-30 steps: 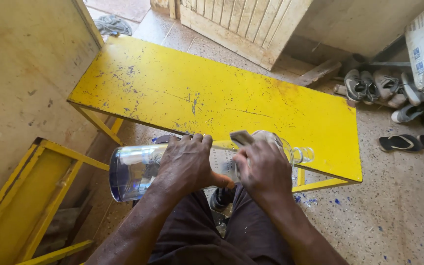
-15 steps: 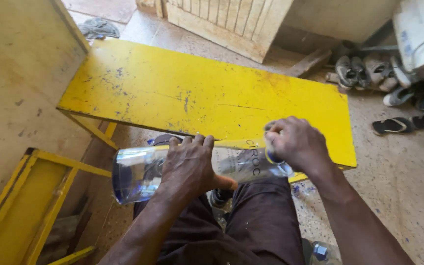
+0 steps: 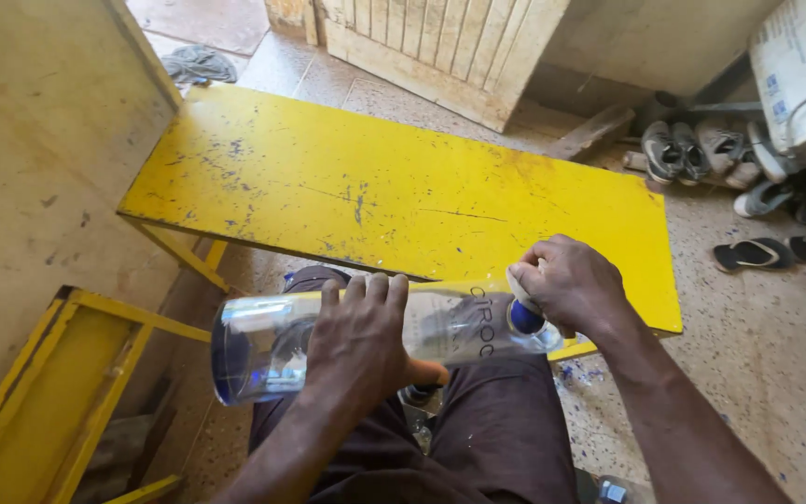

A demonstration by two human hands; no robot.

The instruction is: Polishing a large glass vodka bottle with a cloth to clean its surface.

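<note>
Right hand [image 3: 573,285] having slid to the neck, fingers closing around it; left hand [image 3: 361,341] is gripping clear glass bottle [image 3: 263,341] sideways over yellow wooden bench [image 3: 328,187].

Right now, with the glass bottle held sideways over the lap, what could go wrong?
The clear glass bottle lies on its side, gripped only by the left hand near its middle; a slip could drop it onto the hard speckled floor and break it. The right hand presses a small pale piece against the blue neck; a hard push might crack glass near the fingers. The yellow bench edge sits close, so the bottle could knock it.
</note>
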